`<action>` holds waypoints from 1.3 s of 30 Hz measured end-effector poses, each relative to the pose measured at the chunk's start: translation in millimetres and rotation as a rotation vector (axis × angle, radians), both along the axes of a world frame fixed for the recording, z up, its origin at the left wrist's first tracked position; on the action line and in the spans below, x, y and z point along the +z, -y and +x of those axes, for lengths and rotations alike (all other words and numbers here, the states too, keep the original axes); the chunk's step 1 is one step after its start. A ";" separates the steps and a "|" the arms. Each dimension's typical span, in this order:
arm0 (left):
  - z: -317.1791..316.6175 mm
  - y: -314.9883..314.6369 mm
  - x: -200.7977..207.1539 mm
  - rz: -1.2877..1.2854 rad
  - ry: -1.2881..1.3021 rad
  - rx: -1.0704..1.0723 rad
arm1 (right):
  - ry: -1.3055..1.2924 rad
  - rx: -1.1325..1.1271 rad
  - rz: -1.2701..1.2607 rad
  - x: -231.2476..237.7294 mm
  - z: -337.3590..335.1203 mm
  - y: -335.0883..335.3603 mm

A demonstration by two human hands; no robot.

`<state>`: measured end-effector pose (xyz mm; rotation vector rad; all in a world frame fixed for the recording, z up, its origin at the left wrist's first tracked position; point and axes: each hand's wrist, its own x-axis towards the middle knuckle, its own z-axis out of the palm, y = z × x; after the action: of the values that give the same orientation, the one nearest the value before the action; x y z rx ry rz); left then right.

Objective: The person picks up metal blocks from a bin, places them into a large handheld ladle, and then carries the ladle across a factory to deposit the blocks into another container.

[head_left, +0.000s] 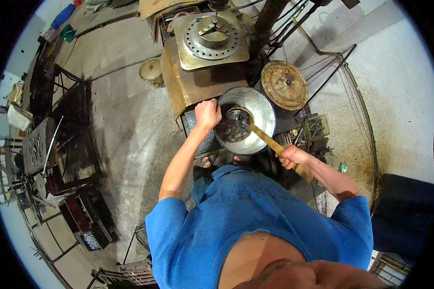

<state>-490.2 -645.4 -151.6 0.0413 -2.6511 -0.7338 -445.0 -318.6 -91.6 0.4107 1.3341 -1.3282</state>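
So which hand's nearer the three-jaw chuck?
Left. The left hand grips the left rim of the metal bucket, on the near side of the three-jaw chuck; the right hand grips the wooden handle, farther back and to the chuck's right.

- We see a three-jaw chuck (213, 37) mounted on a round plate (193, 45) ringed with holes, above a squarish metal base (187, 59).
- To its lower right, we find a rust-stained round lid (284, 87).
- On the concrete floor (120, 120), we spot a lidded can (151, 71).
- Far left, we notice a dark tabletop (44, 129), a thin pale rod (52, 145) along its edge.
- Below that, we make out a dark boxy cabinet (84, 212).
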 end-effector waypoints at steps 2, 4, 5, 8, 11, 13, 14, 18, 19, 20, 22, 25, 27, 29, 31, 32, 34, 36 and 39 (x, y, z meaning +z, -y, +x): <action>-2.0 -8.5 2.4 -0.009 0.013 0.006 | 0.017 -0.002 0.011 1.2 10.6 1.4; -8.8 -13.9 9.5 -0.038 0.058 -0.010 | 0.378 -0.182 -0.249 -31.3 13.4 -14.7; -10.9 -14.3 9.7 -0.047 0.051 -0.011 | 0.531 -0.277 -0.380 -38.0 15.9 -20.0; -15.4 -12.4 -0.3 -0.070 0.013 0.017 | 0.303 -0.157 -0.532 -26.1 30.1 -1.8; -18.5 -6.9 -5.8 -0.108 -0.018 0.064 | 0.478 -0.234 -0.722 -50.7 28.0 6.8; -15.9 3.1 -5.2 -0.081 0.025 0.072 | 0.507 -0.266 -0.749 -52.9 25.6 11.8; -17.4 6.4 -8.0 -0.095 0.043 0.069 | 0.505 -0.238 -0.751 -47.1 29.2 4.6; -12.6 -2.7 -2.8 -0.126 0.059 0.081 | 0.510 -0.177 -0.886 -45.3 45.5 -17.8; -13.2 -2.3 -3.3 -0.112 0.047 0.089 | 0.500 -0.177 -0.845 -44.9 40.3 -14.1; -13.2 -2.3 -3.6 -0.098 0.035 0.097 | 0.489 -0.176 -0.804 -45.0 35.2 -12.2; -9.1 -5.5 3.5 -0.132 0.059 0.087 | 0.506 -0.211 -0.702 -53.5 27.8 -9.4; -2.0 -4.2 6.0 -0.141 0.057 0.064 | 0.473 -0.244 -0.579 -46.4 19.1 -12.5; 1.4 -5.8 8.7 -0.130 0.020 0.040 | 0.490 -0.303 -0.548 -41.9 11.1 -24.6; 2.4 -10.3 5.3 -0.145 0.025 0.042 | 0.297 -0.208 -0.380 -37.9 5.3 -33.4; 3.5 -13.4 7.1 -0.155 0.020 0.043 | 0.142 -0.111 -0.283 -40.0 -3.5 -39.3; 4.1 -16.3 7.9 -0.156 0.013 0.036 | 0.086 -0.069 -0.251 -40.9 -1.8 -40.6; 4.0 -22.6 10.4 -0.160 -0.002 0.024 | -0.027 0.017 -0.189 -35.9 2.5 -37.9; 1.9 -20.3 8.5 -0.152 0.030 0.015 | 0.034 -0.004 -0.155 -37.4 7.7 -30.5; -0.2 -14.7 4.3 -0.138 0.065 0.034 | 0.300 -0.085 -0.248 -28.7 11.8 -18.7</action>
<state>-490.3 -630.7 -147.3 0.0738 -2.7486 -0.5452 -433.2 -299.9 -120.3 0.4770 0.9006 -1.4197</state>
